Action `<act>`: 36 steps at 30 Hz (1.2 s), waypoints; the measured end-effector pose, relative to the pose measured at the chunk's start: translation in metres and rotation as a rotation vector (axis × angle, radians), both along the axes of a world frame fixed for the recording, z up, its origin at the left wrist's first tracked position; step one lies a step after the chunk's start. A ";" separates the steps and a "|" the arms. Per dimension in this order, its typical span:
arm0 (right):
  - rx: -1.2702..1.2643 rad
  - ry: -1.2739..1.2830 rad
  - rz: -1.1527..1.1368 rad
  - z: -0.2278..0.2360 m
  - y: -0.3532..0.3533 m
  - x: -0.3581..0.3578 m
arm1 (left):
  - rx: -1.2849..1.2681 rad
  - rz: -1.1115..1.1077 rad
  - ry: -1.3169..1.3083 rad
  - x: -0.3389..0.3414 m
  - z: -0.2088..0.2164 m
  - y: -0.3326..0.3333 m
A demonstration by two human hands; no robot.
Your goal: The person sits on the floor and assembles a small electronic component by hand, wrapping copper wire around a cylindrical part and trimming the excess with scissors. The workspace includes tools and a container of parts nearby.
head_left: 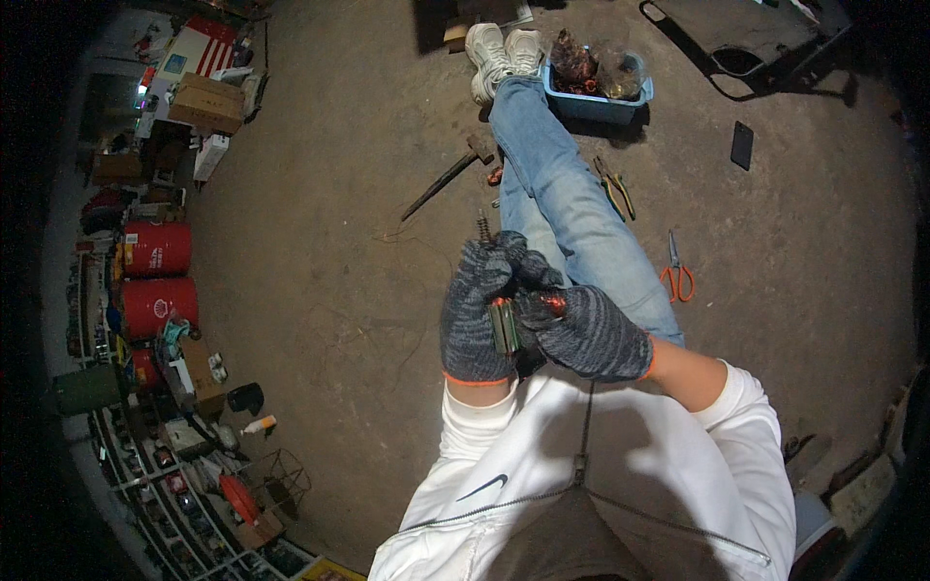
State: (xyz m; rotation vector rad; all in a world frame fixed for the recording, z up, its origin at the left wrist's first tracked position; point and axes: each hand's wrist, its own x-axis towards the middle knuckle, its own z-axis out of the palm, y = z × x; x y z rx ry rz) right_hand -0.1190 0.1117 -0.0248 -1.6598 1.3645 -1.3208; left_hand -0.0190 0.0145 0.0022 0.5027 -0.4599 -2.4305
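Observation:
Both my hands wear grey knitted gloves with orange cuffs and meet above my lap. My left hand (475, 305) is closed around what looks like a motor armature (505, 327). Its ridged metal core shows beside the palm, and a spiral-ended shaft (483, 229) sticks out past the fingers. My right hand (591, 329) presses in from the right with curled fingers. A shiny copper-coloured piece, apparently wire (554, 305), shows in its grip. The gloves hide where the fingertips meet.
On the floor lie a hammer (448, 177), pliers (614, 188), orange-handled scissors (677, 271) and a dark phone (741, 145). A blue bin (601, 108) of coppery scrap and bags stands beside my shoes (502, 60). Red drums (158, 249) and cluttered shelves line the left.

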 end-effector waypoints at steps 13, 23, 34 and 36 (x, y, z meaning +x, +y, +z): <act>-0.037 0.276 0.031 -0.003 0.033 -0.008 | -0.199 0.242 -0.122 0.051 -0.061 -0.096; 0.338 -0.607 -0.391 -0.035 0.030 -0.054 | 0.346 0.171 0.390 0.056 -0.035 -0.099; 0.089 -0.387 -0.445 0.032 0.018 -0.067 | -0.527 0.432 -0.178 0.042 -0.012 -0.066; 0.176 -0.645 -0.282 0.037 0.012 -0.042 | -0.594 0.461 -0.208 0.036 -0.008 -0.060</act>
